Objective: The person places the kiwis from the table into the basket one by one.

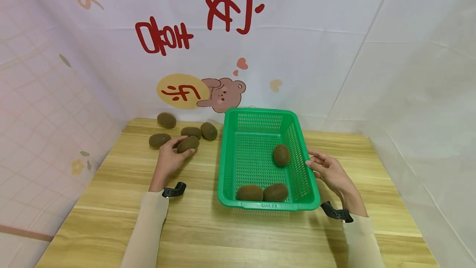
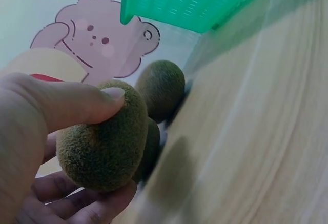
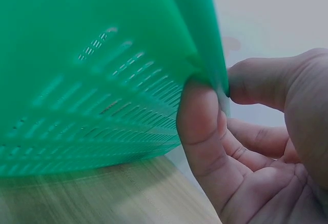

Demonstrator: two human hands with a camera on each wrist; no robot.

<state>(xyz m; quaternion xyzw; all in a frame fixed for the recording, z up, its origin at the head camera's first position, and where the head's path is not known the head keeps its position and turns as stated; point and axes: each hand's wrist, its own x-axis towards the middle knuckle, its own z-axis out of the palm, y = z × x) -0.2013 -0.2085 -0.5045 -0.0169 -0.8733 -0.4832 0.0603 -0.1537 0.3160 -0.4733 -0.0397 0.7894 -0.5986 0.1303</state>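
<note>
My left hand [image 1: 172, 159] grips a brown fuzzy kiwi [image 1: 188, 145]. In the left wrist view the thumb lies across the kiwi [image 2: 105, 147] and the fingers curl beneath it, with a shadow on the wood alongside. Just beyond sit more kiwis, one [image 1: 191, 131] partly hidden behind the held one and another [image 1: 209, 131] to its right. A green plastic basket [image 1: 265, 206] stands right of them, with one kiwi [image 1: 281, 155] by its right wall and two at the near end, including this kiwi [image 1: 250, 193]. My right hand [image 1: 332, 175] pinches the basket's right rim between thumb and fingers.
Two other kiwis lie at the left, one [image 1: 166, 120] near the back edge and one [image 1: 159, 140] beside my left hand. The wooden table [image 1: 208, 239] meets a white printed cloth [image 1: 305, 65] at the back. Pale cloth also hangs at both sides.
</note>
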